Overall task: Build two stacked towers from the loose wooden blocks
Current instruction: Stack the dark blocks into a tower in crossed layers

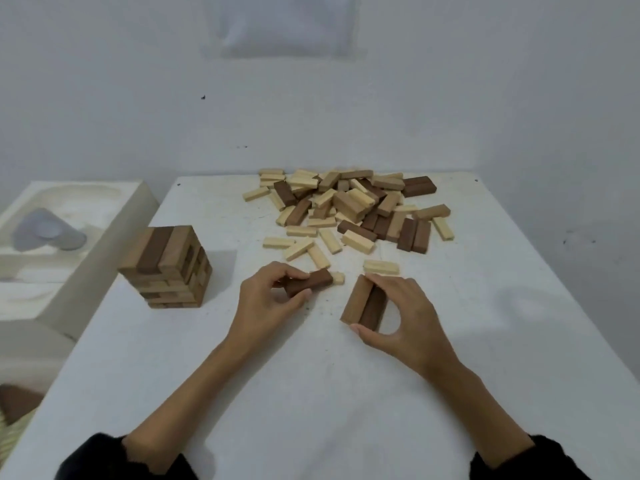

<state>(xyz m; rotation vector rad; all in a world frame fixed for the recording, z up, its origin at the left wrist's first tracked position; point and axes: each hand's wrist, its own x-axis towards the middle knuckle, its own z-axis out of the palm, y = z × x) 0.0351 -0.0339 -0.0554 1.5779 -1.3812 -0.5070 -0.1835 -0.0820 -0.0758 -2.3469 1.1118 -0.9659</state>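
Note:
A stacked tower (169,268) of brown wooden blocks stands on the white table (311,393) at the left. A pile of loose blocks (349,206), pale and dark, lies at the far middle. My left hand (266,303) pinches a dark brown block (310,281) just above the table. My right hand (405,317) grips two blocks lying side by side on the table, a tan block (356,299) and a dark block (374,308), with thumb at the near end and fingers at the far end.
A pale block (381,266) lies just beyond my right hand, and several more are scattered near the pile. A cream-coloured box-like unit (62,237) stands left of the table. A white wall rises behind the table's far edge.

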